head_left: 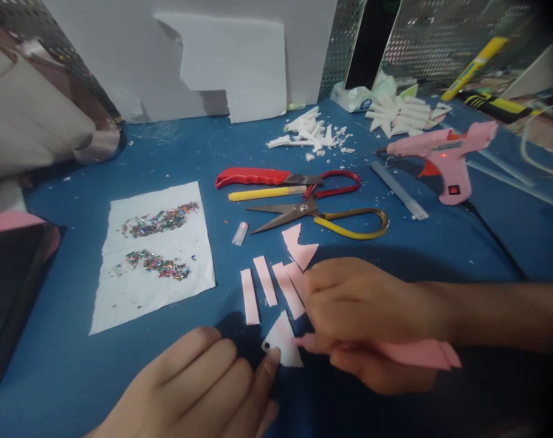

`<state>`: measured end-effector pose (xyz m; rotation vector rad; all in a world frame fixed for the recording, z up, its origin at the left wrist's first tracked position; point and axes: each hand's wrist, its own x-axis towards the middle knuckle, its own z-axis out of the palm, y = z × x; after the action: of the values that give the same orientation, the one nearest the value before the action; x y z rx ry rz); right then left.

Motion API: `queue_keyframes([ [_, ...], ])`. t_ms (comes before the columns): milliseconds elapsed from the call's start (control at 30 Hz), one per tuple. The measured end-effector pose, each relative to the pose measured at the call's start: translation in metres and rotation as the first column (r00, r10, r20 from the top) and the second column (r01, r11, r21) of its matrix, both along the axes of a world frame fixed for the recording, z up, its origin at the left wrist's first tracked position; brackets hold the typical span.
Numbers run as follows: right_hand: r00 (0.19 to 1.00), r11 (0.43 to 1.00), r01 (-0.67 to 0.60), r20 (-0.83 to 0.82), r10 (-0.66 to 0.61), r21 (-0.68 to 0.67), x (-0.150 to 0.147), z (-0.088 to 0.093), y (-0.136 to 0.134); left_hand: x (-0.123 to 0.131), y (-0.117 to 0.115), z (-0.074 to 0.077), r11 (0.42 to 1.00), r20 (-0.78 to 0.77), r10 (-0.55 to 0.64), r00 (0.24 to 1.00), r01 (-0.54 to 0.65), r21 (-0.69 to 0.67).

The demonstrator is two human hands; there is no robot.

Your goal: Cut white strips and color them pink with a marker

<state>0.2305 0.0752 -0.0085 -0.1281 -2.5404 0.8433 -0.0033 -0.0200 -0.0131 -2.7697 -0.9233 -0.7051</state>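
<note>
My left hand (203,383) presses a fingertip on a small white piece (288,340) with a black dot, lying on the blue table; its other fingers are curled. My right hand (367,316) is closed around a long pink piece (417,354), whose narrow tip reaches the right side of the white piece. Just beyond the hands lie pink strips (264,281) and a notched pink scrap (300,246). Part of the pink pieces is hidden under my right hand.
Scissors with yellow handles (353,224), red-handled scissors (253,176) and a yellow stick lie beyond the strips. A pink glue gun (454,158) rests at the right. Paper with glitter bits (198,243) and a dark device (11,286) are at the left.
</note>
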Motion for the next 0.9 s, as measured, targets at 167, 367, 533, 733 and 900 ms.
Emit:
queue_keyframes([
  [167,0.996,0.998,0.067,0.052,-0.066,-0.015,0.0001,0.0028,0.001,-0.0016,-0.0001,-0.0011,1.0,-0.003,0.02,1.0,-0.02,0.011],
  [367,1.0,0.999,-0.008,0.007,0.008,-0.044,-0.0002,-0.0001,0.0015,0.0002,-0.0007,-0.0018,0.999,-0.003,0.025,1.0,-0.025,0.033],
  [533,0.999,0.995,-0.033,-0.015,0.032,-0.093,-0.0009,-0.0017,0.0017,0.0003,-0.0014,-0.0036,0.999,-0.01,0.036,0.999,-0.036,0.029],
  [733,1.0,0.998,0.0,0.028,0.002,-0.067,-0.002,0.0004,0.0028,-0.0031,0.0004,-0.0051,0.998,-0.015,0.043,0.999,-0.043,0.034],
  [900,0.999,0.996,-0.014,-0.031,0.011,-0.084,-0.0015,-0.0032,0.0012,-0.0019,0.0001,-0.0054,0.998,0.0,0.043,0.999,-0.043,0.055],
])
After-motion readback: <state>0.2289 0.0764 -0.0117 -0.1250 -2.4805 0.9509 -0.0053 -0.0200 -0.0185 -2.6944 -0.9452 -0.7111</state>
